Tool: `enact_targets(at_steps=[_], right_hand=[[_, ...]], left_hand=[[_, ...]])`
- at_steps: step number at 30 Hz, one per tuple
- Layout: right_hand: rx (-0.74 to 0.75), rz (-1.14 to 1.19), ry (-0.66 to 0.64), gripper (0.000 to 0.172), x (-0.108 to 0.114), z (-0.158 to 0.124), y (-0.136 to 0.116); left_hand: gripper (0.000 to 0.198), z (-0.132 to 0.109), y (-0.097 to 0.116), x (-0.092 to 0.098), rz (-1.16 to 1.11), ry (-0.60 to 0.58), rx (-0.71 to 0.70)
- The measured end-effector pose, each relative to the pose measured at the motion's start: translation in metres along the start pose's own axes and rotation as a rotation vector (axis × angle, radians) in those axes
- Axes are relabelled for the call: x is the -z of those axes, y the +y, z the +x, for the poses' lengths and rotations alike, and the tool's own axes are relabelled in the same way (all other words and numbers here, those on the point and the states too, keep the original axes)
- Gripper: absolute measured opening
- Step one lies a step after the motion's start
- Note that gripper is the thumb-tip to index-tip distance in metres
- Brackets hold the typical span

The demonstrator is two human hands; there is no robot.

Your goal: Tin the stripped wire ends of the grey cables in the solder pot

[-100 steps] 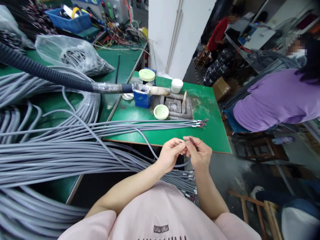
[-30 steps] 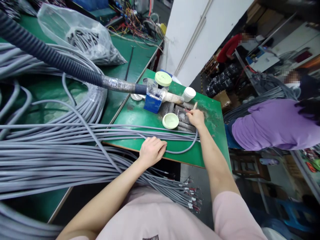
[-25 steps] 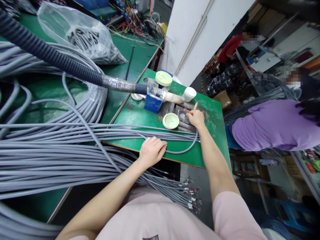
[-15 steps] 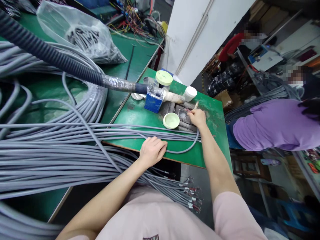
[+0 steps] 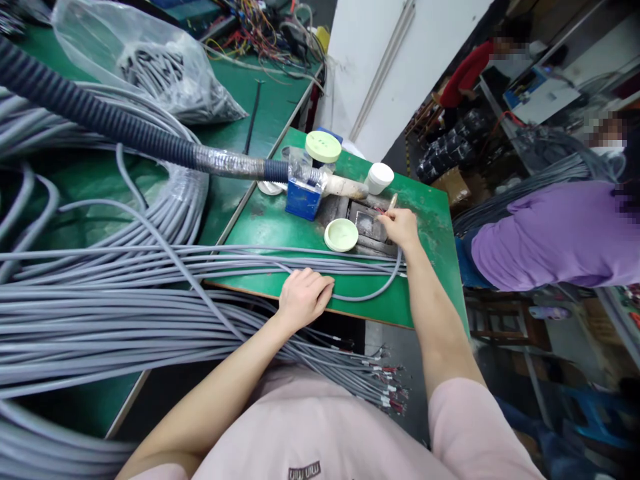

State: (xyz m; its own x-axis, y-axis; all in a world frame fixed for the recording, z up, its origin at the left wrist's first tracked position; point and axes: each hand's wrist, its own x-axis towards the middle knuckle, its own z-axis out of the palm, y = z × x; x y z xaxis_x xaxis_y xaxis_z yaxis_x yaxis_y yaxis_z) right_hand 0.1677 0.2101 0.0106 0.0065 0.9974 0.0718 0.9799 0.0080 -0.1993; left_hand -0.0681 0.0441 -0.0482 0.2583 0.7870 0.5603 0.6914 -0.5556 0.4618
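My right hand (image 5: 401, 228) pinches the end of a grey cable (image 5: 376, 294) at the right edge of a dark, grimy metal pot (image 5: 369, 225). Thin reddish wires stick out past the fingers over the pot. From there the same cable loops down and left along the green bench to my left hand (image 5: 305, 297), whose fingers are curled over it by the front edge. A shallow cream dish (image 5: 341, 235) stands just left of the pot. Behind it, a pale nozzle (image 5: 347, 189) on a black corrugated hose (image 5: 145, 141) points over the pot, held at a blue block (image 5: 303, 199).
Many grey cables (image 5: 100, 327) run across the left and under my left arm, their stripped ends (image 5: 390, 387) hanging past the bench edge. A white cup (image 5: 379, 178) and a cream-lidded jar (image 5: 323, 147) stand behind the pot. A person in purple (image 5: 560, 240) is at the right.
My right hand has shifted slightly right relative to the pot, and the wire ends with it. My left hand stays put on the cable. The whole view has turned a little.
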Motion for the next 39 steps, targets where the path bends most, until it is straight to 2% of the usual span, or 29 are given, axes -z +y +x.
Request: enact_targets(at_steps=[4, 8, 14, 19, 25, 28, 32, 35, 39], right_hand=[[0.139, 0.322, 0.047, 0.032, 0.017, -0.015, -0.006], [0.275, 0.409, -0.003, 0.031, 0.021, -0.029, -0.027], [0.469, 0.119, -0.067, 0.028, 0.003, -0.037, -0.057], [0.523, -0.101, -0.102, 0.029, -0.005, -0.041, -0.069], [0.552, -0.200, -0.097, 0.030, 0.000, -0.043, -0.071], [0.520, -0.136, -0.044, 0.030, 0.010, -0.039, -0.061], [0.312, -0.058, 0.053, 0.031, 0.019, -0.024, -0.036], [0.163, -0.091, 0.040, 0.030, 0.013, -0.012, -0.017], [0.064, -0.139, 0.007, 0.030, -0.004, -0.003, -0.005]], left_hand=[[0.014, 0.000, 0.001, 0.000, 0.000, -0.011, 0.008], [0.013, 0.001, 0.001, -0.001, 0.011, -0.008, 0.001], [0.012, 0.000, 0.001, -0.001, 0.026, 0.005, -0.011], [0.013, 0.000, 0.001, 0.000, 0.025, -0.014, -0.009], [0.015, -0.001, 0.002, 0.000, 0.024, -0.025, -0.001], [0.015, -0.001, 0.001, 0.000, 0.021, -0.025, 0.002], [0.015, -0.001, 0.001, 0.000, 0.035, -0.019, -0.005], [0.014, 0.000, 0.002, 0.000, 0.030, 0.000, -0.015], [0.013, -0.001, 0.001, -0.001, 0.009, 0.000, -0.010]])
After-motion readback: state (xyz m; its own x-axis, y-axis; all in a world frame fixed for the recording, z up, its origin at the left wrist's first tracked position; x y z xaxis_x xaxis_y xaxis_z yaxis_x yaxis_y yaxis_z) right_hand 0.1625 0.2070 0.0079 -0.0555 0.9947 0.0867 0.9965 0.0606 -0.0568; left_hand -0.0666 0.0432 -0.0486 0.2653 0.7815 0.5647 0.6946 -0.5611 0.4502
